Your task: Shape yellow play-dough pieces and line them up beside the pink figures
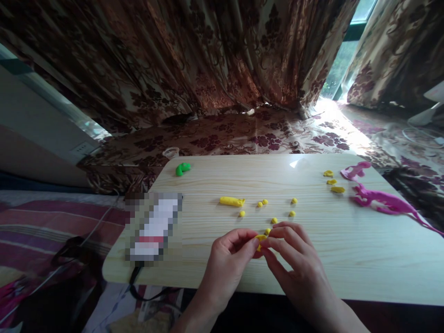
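Observation:
My left hand (231, 252) pinches a small piece of yellow modelling clay (260, 237) between thumb and forefinger. From the other side, the fingertips of my right hand (298, 252) press on the same piece, partly hiding it. Just beyond my fingers lie a small yellow clay ball (267, 231) and another ball (274, 220). Several more such balls are scattered farther back, among them one ball (242, 213) on the left and one ball (294, 200) on the right. A thick yellow clay roll (232, 201) lies behind my left hand.
The pale wooden table (364, 259) carries a green clay lump (182, 169) at the far left and a pixelated, phone-like object (156, 226) with a black strap. Flat yellow clay pieces (337, 189), a pink clay piece (356, 171) and a stretched magenta clay piece (385, 201) lie right.

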Demonstrator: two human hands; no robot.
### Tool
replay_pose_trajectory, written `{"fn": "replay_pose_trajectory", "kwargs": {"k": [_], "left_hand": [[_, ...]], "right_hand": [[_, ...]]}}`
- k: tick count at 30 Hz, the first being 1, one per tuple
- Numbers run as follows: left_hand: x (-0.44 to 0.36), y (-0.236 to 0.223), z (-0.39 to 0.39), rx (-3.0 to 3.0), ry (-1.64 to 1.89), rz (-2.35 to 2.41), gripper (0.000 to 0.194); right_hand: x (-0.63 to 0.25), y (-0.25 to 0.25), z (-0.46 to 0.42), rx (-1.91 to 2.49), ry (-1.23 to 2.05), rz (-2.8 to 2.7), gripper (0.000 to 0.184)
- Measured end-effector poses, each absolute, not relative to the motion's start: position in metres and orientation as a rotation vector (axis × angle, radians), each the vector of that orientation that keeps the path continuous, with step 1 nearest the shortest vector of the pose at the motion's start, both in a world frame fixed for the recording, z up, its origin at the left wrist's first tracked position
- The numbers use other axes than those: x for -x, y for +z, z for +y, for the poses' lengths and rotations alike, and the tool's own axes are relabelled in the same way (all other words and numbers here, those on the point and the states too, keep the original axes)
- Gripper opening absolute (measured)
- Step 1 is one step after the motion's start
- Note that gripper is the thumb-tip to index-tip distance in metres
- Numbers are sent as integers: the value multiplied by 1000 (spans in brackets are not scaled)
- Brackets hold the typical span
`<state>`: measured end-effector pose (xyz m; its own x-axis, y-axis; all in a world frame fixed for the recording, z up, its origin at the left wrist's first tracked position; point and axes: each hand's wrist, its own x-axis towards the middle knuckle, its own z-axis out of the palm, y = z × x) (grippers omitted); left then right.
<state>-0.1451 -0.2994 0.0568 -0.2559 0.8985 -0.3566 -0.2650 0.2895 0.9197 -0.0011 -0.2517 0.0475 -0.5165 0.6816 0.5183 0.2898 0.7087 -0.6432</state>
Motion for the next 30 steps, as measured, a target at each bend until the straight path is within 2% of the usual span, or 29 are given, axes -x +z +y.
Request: {"fn": "replay_pose_trajectory", "kwargs": {"k": [10, 17, 22, 30], "left_hand": [[145, 59, -300, -609, 1291, 1355, 15], [146, 60, -299, -491, 1276, 1297, 19], [144, 62, -299, -483, 1296, 1243, 16], [143, 60, -300, -612, 1286, 1366, 10]], "right_hand": [[-1, 49, -253, 723, 620, -2197, 38], [-7, 49, -254, 683, 500, -2180, 31], [-6, 46, -255, 656, 341, -2216, 35], [-4, 49, -254, 619, 423, -2186, 36]]}}
